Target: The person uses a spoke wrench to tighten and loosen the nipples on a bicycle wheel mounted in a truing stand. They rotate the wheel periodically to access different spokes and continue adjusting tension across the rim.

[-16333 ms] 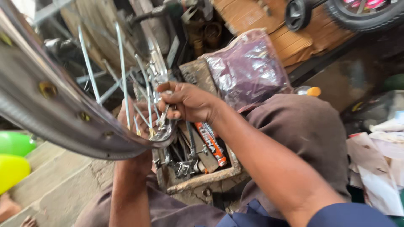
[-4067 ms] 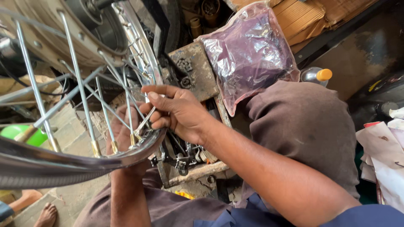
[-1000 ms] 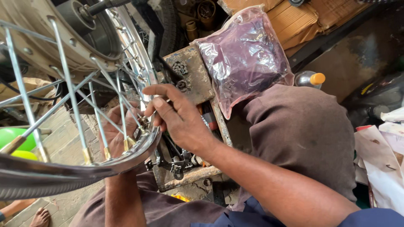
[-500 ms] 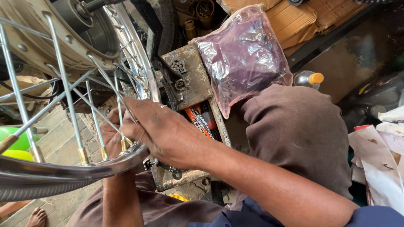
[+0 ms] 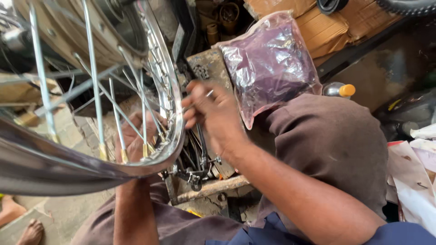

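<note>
You are in the middle of working on the spokes of a motorcycle wheel [image 5: 68, 159], with both hands at the lower arc of its chromed rim. Your left hand [image 5: 136, 140] sits behind the spokes [image 5: 116, 118], fingers curled around the rim edge from the far side, bracing it. Your right hand [image 5: 213, 115] is just clear of the rim on the near side, fingers pinched on a small bright metal piece [image 5: 210, 94], most likely a spoke nipple or the tip of a thin tool; it is blurred, so you cannot tell which. The brass nipples [image 5: 123, 156] stand in a row just below your left fingers.

By my reading, the next move calls for bringing the pinched piece back to one spoke end, lining it up squarely, and keeping the rim from rolling under your left grip.

Below your right fingers lies a grimy wooden tray [image 5: 206, 190] of dark hand tools, and beyond them a clear plastic bag [image 5: 270, 63] of purplish small parts rests on your brown-clad knee [image 5: 331, 145]. A bottle with an orange cap [image 5: 340, 90] stands past the knee, cardboard boxes [image 5: 327, 22] lie further off, and crumpled papers [image 5: 415, 177] lie out to the right. A bare foot [image 5: 32, 231] shows on the concrete floor [image 5: 59, 213].
</note>
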The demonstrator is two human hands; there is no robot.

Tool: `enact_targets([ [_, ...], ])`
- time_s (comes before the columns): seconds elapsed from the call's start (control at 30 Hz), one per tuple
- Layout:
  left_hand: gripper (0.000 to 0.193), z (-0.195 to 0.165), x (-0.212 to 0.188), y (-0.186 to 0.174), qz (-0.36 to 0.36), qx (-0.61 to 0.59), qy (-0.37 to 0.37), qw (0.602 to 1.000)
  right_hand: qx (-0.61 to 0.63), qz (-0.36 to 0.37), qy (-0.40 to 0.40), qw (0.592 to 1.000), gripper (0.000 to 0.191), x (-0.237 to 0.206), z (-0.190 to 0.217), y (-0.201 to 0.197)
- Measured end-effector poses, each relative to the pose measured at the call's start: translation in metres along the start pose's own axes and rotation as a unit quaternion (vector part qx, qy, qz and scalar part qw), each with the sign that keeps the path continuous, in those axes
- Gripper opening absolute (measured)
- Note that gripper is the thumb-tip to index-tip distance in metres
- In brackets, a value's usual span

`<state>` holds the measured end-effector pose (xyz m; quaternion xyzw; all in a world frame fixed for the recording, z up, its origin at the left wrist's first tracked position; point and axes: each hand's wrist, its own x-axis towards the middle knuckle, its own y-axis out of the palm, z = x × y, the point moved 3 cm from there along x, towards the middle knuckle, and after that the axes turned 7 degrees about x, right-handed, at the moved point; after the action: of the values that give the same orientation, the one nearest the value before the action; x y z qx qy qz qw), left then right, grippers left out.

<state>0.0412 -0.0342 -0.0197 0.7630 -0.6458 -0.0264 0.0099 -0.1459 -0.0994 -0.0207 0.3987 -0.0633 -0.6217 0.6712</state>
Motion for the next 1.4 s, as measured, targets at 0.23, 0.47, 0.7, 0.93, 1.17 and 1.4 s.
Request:
enact_targets([
  [0.23,0.045,-0.011,0.000,0.017,-0.043,-0.074,0.010,0.996,-0.138,0.107,-0.180,0.968,0.028,-0.027,0.016,0.018],
  [0.47,0.046,-0.016,0.002,0.018,-0.005,-0.120,-0.022,0.993,-0.357,0.116,-0.308,0.874,0.023,-0.047,0.004,0.026],
  [0.7,0.044,-0.005,0.003,0.013,-0.007,-0.128,-0.032,0.991,-0.419,0.175,-0.461,0.762,0.020,-0.054,0.009,0.037],
  [0.93,0.041,0.000,0.004,0.013,-0.028,-0.106,-0.045,0.993,-0.079,0.089,-0.039,0.992,0.027,-0.010,-0.007,0.003],
  [1.17,0.045,-0.008,0.007,0.017,-0.054,0.003,-0.082,0.995,0.126,0.117,0.148,0.974,0.031,0.021,-0.031,-0.007],
  [1.4,0.055,0.001,0.003,0.003,-0.064,0.034,-0.058,0.996,-0.012,0.038,-0.188,0.981,0.029,-0.009,0.011,-0.006],
])
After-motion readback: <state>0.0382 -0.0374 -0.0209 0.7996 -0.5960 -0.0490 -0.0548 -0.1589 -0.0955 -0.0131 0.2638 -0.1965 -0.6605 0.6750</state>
